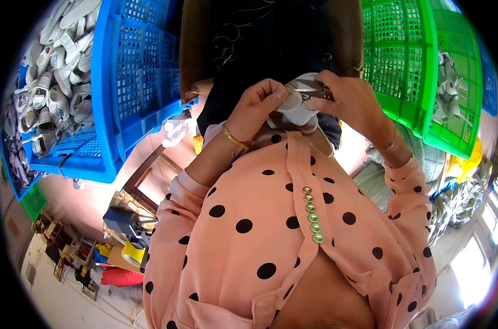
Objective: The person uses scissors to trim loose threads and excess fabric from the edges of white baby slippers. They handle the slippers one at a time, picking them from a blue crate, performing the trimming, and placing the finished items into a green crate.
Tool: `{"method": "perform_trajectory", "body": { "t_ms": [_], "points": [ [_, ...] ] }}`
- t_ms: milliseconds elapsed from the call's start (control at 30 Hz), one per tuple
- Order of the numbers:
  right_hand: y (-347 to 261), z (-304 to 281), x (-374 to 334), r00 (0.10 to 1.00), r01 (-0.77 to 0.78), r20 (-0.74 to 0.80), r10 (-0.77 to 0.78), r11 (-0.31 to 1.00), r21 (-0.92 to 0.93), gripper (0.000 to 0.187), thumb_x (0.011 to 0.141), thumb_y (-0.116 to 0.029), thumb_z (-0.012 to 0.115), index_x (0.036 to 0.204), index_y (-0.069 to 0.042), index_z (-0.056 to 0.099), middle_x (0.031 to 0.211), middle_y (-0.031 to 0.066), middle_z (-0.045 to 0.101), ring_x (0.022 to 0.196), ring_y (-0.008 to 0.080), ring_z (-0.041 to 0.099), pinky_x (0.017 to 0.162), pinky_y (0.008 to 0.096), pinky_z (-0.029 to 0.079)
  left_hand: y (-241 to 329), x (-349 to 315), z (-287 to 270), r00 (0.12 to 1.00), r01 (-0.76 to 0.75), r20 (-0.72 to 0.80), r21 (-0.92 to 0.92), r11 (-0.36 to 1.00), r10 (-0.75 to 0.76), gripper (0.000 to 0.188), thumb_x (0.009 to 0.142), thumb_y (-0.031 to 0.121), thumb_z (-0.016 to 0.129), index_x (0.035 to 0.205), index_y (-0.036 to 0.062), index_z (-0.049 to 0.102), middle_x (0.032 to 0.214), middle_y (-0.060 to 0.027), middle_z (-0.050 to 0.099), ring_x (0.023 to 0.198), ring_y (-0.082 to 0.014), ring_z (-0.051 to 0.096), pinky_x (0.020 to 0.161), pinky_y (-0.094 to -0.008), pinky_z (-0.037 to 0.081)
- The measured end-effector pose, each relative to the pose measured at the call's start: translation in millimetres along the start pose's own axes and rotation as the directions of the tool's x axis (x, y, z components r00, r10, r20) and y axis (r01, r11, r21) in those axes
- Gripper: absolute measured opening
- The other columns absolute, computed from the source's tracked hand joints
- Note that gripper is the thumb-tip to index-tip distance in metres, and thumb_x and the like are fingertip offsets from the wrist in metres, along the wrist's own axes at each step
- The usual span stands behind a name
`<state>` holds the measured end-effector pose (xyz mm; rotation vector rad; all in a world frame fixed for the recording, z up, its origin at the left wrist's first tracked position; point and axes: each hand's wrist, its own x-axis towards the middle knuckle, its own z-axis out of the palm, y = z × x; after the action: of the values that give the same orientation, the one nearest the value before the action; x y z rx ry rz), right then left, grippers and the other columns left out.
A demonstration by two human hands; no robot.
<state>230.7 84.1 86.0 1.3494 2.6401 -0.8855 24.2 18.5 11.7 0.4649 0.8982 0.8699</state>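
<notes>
Over my lap, in front of my pink dotted shirt, both hands hold a small white shoe upper (299,116) with grey parts and dark printing. My left hand (255,109) closes on its left side, thumb pressed on a round white part. On the other side my right hand (352,101) grips it, with fingers bent over the top edge and thumb lower down. Part of the shoe upper is hidden by my fingers. Dark cloth (271,44) with loose white threads lies just beyond my hands.
A tall blue crate (134,82) stands at left, near a heap of white shoe uppers (57,104). To the right is a green crate (397,66), with more white pieces (449,90) past it. Brown boards (347,33) flank the dark cloth. A yellow tape roll (132,253) sits lower left.
</notes>
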Motion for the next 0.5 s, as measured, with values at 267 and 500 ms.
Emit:
{"method": "perform_trajectory", "body": {
  "t_ms": [267, 500],
  "points": [
    [15, 46, -1, 0.977, 0.172, -0.144, -0.159, 0.981, 0.085, 0.033, 0.077, -0.020, 0.072, 0.108, -0.013, 0.061, 0.074, 0.0057, 0.066, 0.067, 0.0249, 0.065, 0.057, 0.0345, 0.050, 21, 6, -32, 0.962, -0.245, -0.029, 0.352, 0.903, 0.272, 0.012, 0.095, 0.020, 0.060, 0.091, 0.0087, 0.063, 0.098, -0.0050, 0.062, 0.094, -0.0143, 0.055, 0.087, -0.0283, 0.043],
    [15, 63, -7, 0.902, 0.293, -0.346, -0.260, 0.955, 0.045, 0.037, 0.066, -0.004, 0.071, 0.101, -0.013, 0.066, 0.070, 0.0027, 0.063, 0.063, 0.0213, 0.063, 0.056, 0.0318, 0.049, 26, -2, -21, 0.695, -0.385, 0.313, 0.922, -0.033, 0.648, 0.039, 0.074, 0.010, 0.074, 0.109, 0.0251, 0.070, 0.118, -0.0031, 0.062, 0.117, -0.0291, 0.048, 0.102, -0.0441, 0.034]
  ]
}}
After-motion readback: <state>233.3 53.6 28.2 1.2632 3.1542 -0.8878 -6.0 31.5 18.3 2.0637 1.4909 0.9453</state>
